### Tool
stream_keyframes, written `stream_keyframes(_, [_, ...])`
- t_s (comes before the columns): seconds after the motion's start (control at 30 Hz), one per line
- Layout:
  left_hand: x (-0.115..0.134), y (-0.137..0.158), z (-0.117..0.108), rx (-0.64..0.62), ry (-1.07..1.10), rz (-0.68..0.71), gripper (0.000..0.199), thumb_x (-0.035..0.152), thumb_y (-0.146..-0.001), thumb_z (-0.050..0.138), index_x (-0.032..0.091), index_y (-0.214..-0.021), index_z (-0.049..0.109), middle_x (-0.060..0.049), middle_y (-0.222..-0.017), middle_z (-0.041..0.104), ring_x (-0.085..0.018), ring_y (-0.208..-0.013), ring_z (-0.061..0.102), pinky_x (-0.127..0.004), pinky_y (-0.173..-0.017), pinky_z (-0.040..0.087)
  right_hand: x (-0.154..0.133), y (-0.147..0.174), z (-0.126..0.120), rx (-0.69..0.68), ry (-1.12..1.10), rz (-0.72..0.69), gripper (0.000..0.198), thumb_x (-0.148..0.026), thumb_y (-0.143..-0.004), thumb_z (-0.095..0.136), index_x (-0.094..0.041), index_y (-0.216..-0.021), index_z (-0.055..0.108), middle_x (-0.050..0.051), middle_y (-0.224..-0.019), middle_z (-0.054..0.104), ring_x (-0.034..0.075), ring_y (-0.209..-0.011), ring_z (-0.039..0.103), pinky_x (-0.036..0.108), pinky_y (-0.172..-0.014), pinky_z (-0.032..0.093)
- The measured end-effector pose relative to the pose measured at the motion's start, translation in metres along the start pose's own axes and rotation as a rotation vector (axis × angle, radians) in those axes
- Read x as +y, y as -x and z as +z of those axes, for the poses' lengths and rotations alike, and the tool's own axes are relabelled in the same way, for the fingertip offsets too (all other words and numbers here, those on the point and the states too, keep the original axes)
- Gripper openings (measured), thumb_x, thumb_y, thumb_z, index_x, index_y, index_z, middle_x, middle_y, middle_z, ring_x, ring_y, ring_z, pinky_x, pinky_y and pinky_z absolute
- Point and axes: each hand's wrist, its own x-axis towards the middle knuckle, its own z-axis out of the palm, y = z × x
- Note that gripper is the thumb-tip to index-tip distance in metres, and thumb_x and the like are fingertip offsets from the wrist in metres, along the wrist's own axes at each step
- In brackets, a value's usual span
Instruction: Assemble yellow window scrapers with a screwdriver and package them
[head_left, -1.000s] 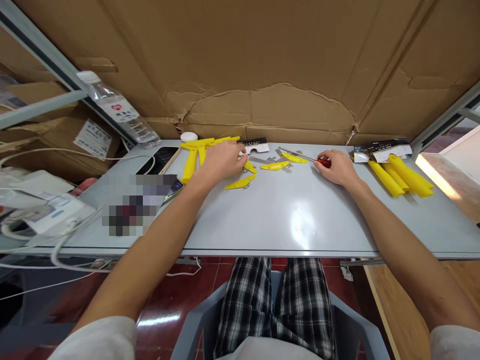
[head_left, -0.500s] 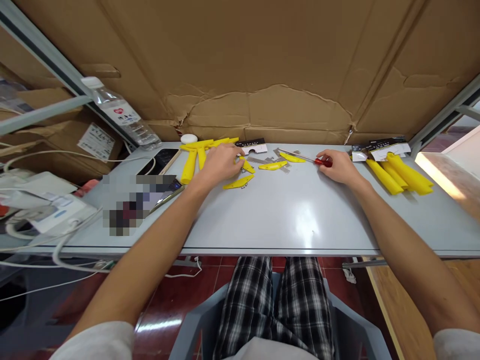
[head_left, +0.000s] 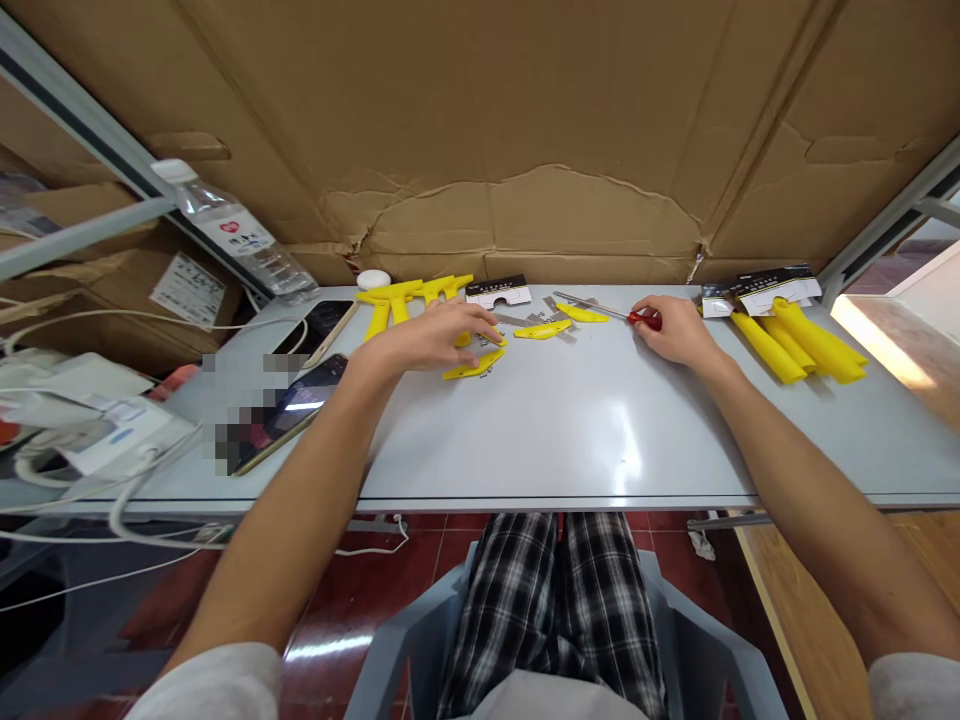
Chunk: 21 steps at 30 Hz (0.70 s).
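In the head view my right hand grips a screwdriver by its red handle; its thin metal shaft points left along the tabletop. My left hand hovers over the left group of parts, fingers stretched and apart, nothing visibly held. Just beneath its fingertips lies a curved yellow plastic piece, with another partly hidden behind the fingers. Two similar pieces, a middle one and a farther one, rest among flat metal blades.
T-shaped yellow handles lie behind my left hand, beside a black-and-white card. Several yellow handles with cards lie at right. Phones, a clear bottle and white cables occupy the left side. Cardboard backs the table.
My left hand has shifted slightly nearer to me, its fingers spreading over the yellow pieces. My right hand keeps the screwdriver in nearly the same place. The view has tilted slightly.
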Motion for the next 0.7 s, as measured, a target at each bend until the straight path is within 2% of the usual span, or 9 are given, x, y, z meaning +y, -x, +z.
stream_keyframes(0.17, [0.010, -0.010, 0.017, -0.004, -0.023, 0.016, 0.038, 0.041, -0.096, 0.069, 0.033, -0.131, 0.084, -0.008, -0.160, 0.068, -0.039, -0.148, 0.054, -0.062, -0.126, 0.035, -0.010, 0.004, -0.004, -0.035, -0.004, -0.046, 0.034, -0.030, -0.092, 0.062, -0.023, -0.120, 0.082, 0.011, -0.108, 0.082, 0.031, -0.096, 0.072, 0.044, -0.091, 0.054])
stream_keyframes(0.3, [0.025, -0.019, 0.032, 0.146, -0.015, 0.063, 0.033, 0.036, -0.101, 0.066, 0.030, -0.129, 0.083, -0.010, -0.154, 0.070, -0.037, -0.146, 0.055, -0.060, -0.124, 0.037, -0.017, 0.005, -0.007, -0.093, -0.062, -0.123, 0.033, -0.029, -0.094, 0.061, -0.024, -0.119, 0.082, 0.010, -0.112, 0.083, 0.030, -0.097, 0.072, 0.043, -0.093, 0.055])
stream_keyframes(0.4, [0.029, -0.020, 0.031, 0.218, -0.040, 0.041, 0.032, 0.037, -0.106, 0.062, 0.027, -0.128, 0.083, -0.012, -0.148, 0.073, -0.036, -0.140, 0.060, -0.057, -0.121, 0.040, -0.019, 0.006, -0.006, -0.099, -0.069, -0.131, 0.034, -0.029, -0.094, 0.062, -0.023, -0.120, 0.082, 0.011, -0.112, 0.083, 0.030, -0.095, 0.073, 0.044, -0.093, 0.055])
stream_keyframes(0.47, [0.027, -0.017, 0.025, 0.291, -0.081, -0.089, 0.038, 0.041, -0.109, 0.056, 0.023, -0.130, 0.082, -0.015, -0.141, 0.074, -0.037, -0.135, 0.064, -0.055, -0.117, 0.045, -0.019, 0.006, -0.005, -0.091, -0.063, -0.112, 0.035, -0.029, -0.093, 0.063, -0.022, -0.121, 0.083, 0.011, -0.113, 0.083, 0.030, -0.096, 0.073, 0.044, -0.093, 0.055])
stream_keyframes(0.53, [0.021, -0.013, 0.019, 0.347, -0.134, -0.292, 0.046, 0.047, -0.109, 0.053, 0.019, -0.132, 0.081, -0.018, -0.133, 0.075, -0.040, -0.128, 0.067, -0.055, -0.110, 0.051, -0.020, 0.006, -0.004, -0.085, -0.065, -0.093, 0.037, -0.031, -0.093, 0.064, -0.022, -0.123, 0.083, 0.011, -0.116, 0.083, 0.031, -0.098, 0.073, 0.043, -0.094, 0.055])
stream_keyframes(0.6, [0.014, -0.009, 0.014, 0.342, -0.171, -0.472, 0.050, 0.053, -0.107, 0.054, 0.018, -0.132, 0.081, -0.021, -0.131, 0.073, -0.043, -0.122, 0.070, -0.056, -0.102, 0.055, -0.021, 0.007, -0.004, -0.077, -0.072, -0.081, 0.037, -0.033, -0.093, 0.064, -0.023, -0.124, 0.083, 0.011, -0.117, 0.083, 0.030, -0.099, 0.073, 0.043, -0.095, 0.056])
stream_keyframes(0.7, [0.004, -0.008, 0.013, 0.314, -0.178, -0.617, 0.054, 0.057, -0.105, 0.055, 0.020, -0.133, 0.081, -0.024, -0.136, 0.070, -0.047, -0.117, 0.072, -0.060, -0.096, 0.057, -0.022, 0.008, -0.004, -0.067, -0.088, -0.070, 0.036, -0.033, -0.094, 0.065, -0.023, -0.123, 0.083, 0.010, -0.114, 0.084, 0.030, -0.098, 0.074, 0.043, -0.095, 0.056])
